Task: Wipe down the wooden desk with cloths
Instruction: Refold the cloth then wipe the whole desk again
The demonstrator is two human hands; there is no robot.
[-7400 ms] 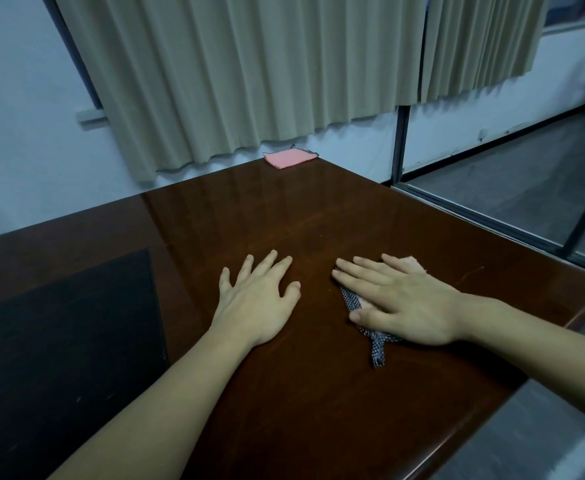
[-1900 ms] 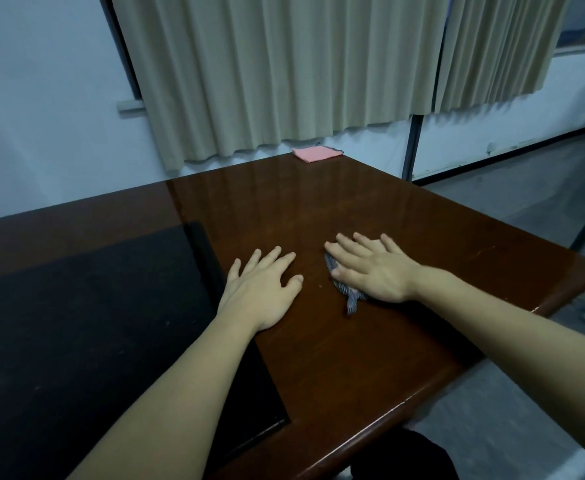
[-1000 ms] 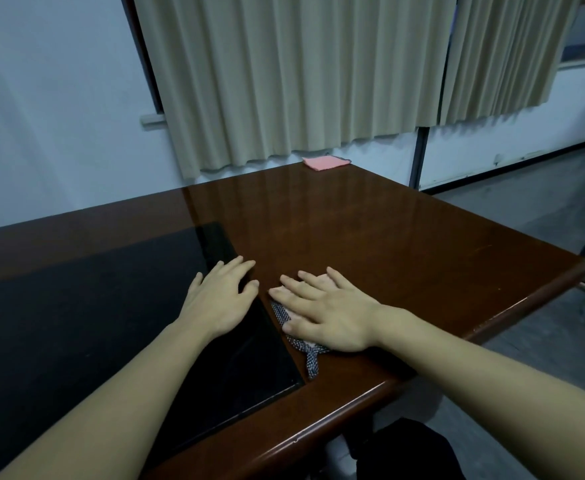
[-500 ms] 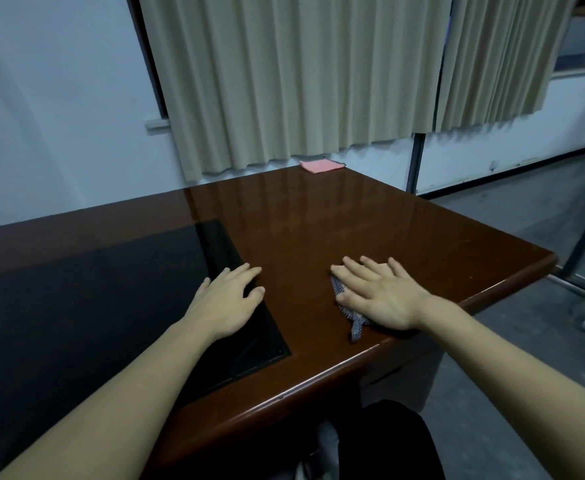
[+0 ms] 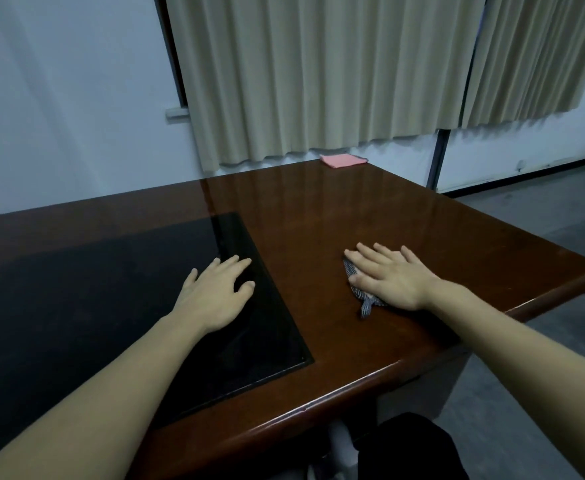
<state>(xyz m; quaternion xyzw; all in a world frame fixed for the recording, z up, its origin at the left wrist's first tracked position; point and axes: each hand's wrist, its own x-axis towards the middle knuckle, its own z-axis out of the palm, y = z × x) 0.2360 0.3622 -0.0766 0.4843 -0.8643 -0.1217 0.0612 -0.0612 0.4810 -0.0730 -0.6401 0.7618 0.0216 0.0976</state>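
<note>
Since half a second ago, the right hand (image 5: 393,282) has carried its cloth a little farther up the wood, away from the near edge, while the left hand (image 5: 215,294) has barely shifted on the dark panel.

Nearest to me, the table (image 5: 353,368) shows its rounded front edge, glossy and free of visible marks. Just beyond, the left hand lies palm down on the black inset panel (image 5: 76,306), fingers (image 5: 235,263) straight and slightly spread, holding nothing. To its right, well apart, the right hand presses flat on the checked cloth (image 5: 365,299), fingers straight and close together; only the cloth's left edge and a tail toward the near side show from under the palm.

Farther off, a folded pink cloth (image 5: 343,160) sits untouched at the far edge below the curtain (image 5: 319,81).

I judge the wipe to be midway: the right-hand near area is being covered, the far wood and the panel seem left, though the gloss hides what is truly clean.
</note>
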